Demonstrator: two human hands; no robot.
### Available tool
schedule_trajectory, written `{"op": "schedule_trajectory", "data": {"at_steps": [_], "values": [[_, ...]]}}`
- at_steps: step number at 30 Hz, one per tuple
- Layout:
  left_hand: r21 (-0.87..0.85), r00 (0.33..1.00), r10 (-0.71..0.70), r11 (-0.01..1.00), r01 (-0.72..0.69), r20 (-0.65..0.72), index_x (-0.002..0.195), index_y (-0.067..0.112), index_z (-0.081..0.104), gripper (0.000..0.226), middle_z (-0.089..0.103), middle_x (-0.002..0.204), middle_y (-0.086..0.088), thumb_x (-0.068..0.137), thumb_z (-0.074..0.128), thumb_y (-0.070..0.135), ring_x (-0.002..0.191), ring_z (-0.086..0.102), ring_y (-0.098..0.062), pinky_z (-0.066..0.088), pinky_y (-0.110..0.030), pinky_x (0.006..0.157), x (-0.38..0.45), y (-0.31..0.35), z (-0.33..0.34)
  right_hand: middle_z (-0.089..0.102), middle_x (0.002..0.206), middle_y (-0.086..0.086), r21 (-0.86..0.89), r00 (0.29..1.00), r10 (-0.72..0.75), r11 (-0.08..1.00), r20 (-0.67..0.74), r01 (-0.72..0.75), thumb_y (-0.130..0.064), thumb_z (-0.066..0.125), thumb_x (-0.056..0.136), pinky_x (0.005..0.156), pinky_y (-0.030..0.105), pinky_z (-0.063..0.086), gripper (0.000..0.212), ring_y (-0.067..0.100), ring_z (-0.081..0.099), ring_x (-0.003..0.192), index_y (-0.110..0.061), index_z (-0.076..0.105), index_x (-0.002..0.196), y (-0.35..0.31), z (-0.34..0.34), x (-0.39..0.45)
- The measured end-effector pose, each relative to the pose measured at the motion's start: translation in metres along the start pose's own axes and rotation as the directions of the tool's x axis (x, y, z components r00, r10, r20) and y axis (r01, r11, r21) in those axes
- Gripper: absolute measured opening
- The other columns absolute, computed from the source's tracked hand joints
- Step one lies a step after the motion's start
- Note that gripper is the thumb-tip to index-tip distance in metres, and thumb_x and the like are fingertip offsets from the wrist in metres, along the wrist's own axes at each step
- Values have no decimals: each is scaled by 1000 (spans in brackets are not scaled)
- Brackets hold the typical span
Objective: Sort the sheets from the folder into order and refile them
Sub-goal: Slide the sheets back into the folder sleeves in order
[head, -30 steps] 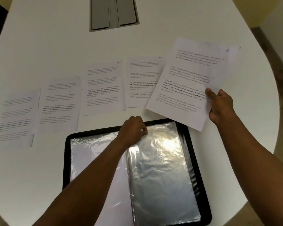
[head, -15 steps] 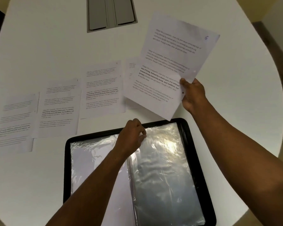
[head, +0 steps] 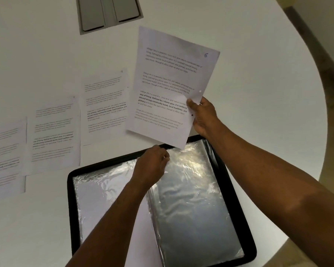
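**Sheet marked 6 held above the open folder**

The right hand (head: 202, 116) holds a printed sheet (head: 168, 87) by its right edge, thumb on the front and the other fingers curled behind it. The sheet is lifted off the tabletop (head: 258, 74) and tilted, its lower corner hanging just above the far edge of the folder (head: 237, 218). A handwritten 6 stands in its top right corner, and punched holes show along the edge near the thumb.

The folder lies open and flat near the person, with a black border and shiny clear sleeves on both sides. The left hand (head: 152, 166) rests at the top of the folder beside the spine, its fingers curled and pinching the upper edge of the right-hand sleeve (head: 191, 199). That sleeve looks dark and reflective, with a bright glare near its top. The left-hand sleeve (head: 100, 189) shows white behind the plastic.

Three more printed sheets lie flat on the tabletop in a row to the left, stepping nearer toward the left. One sheet (head: 104, 108) is just beside the held sheet, partly covered by it; the next (head: 54, 133) sits to its left, and the last (head: 6, 158) runs off the left border of the view. Their corner numbers are too faint to read.

A grey panel (head: 108, 12) is set into the tabletop at the far side.
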State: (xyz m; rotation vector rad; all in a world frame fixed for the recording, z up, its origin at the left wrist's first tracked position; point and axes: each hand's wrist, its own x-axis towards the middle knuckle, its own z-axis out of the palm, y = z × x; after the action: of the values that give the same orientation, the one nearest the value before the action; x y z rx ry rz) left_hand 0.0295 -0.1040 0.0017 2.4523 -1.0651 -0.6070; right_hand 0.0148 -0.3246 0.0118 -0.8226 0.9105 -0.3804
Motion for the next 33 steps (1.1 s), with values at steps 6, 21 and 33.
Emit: {"op": "schedule_trajectory", "data": {"at_steps": [6, 21, 33], "values": [[0, 999, -36, 999, 36, 21, 99, 22, 66, 19, 68, 84, 5, 97, 48, 28, 77, 60, -11, 51, -34, 72, 4, -2, 1, 71, 102, 5, -2, 1000, 11, 1000, 18, -11, -3, 65, 91, 87, 38, 56, 18, 18, 69, 88, -15, 65, 104, 6, -4, 2], [-81, 997, -28, 996, 35, 77, 107, 20, 52, 13, 61, 89, 4, 95, 52, 24, 80, 55, -13, 48, -33, 70, -3, 2, 1, 70, 95, 0, 34, 993, -86, 995, -85, 89, -4, 63, 92, 67, 24, 55, 14, 9, 68, 78, -16, 65, 100, -13, -5, 9], [-5, 997, -12, 1000, 13, 71, 101, 21, 53, 8, 62, 87, 3, 97, 47, 26, 80, 52, -13, 34, -28, 64, -6, 5, 3, 72, 102, 2, -70, 998, -52, 996, 26, 54, -6, 66, 91, 80, 33, 56, 17, 17, 70, 89, -16, 66, 105, 8, -2, 5]]}}
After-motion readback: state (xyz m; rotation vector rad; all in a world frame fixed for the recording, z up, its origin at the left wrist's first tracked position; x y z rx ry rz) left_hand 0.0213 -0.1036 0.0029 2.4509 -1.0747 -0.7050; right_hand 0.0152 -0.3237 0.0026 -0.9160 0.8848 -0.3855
